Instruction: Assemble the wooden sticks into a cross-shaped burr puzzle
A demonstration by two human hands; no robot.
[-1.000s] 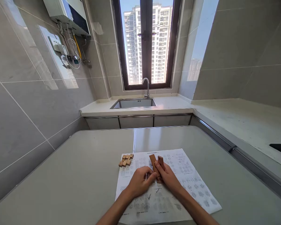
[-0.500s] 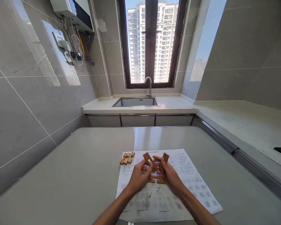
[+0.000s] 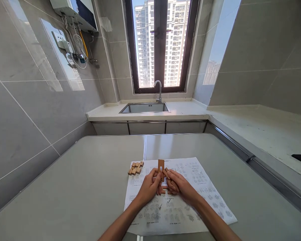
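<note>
My left hand [image 3: 149, 184] is closed on a flat wooden puzzle piece [image 3: 161, 162] with a slot through it, held upright above the paper. In my right hand [image 3: 182, 185] the fingers are bent round a second wooden puzzle piece [image 3: 166, 172], mostly hidden by them; its end meets or lies very near the slotted piece. Beneath both hands, a notched wooden piece [image 3: 163, 191] lies on the printed sheet [image 3: 170, 226], partly covered by the fingers.
Several small wooden blocks [image 3: 135, 168] are grouped at the sheet's upper left corner. The sheet lies on a pale table [image 3: 77, 194]. Beyond it are a counter with a sink [image 3: 145, 107] and a tap [image 3: 160, 91]. Another counter [image 3: 271, 130] runs along the right.
The slotted piece has turned from slanted to upright in my left hand. My right hand has brought its piece down and left against it. The view has shifted slightly.
</note>
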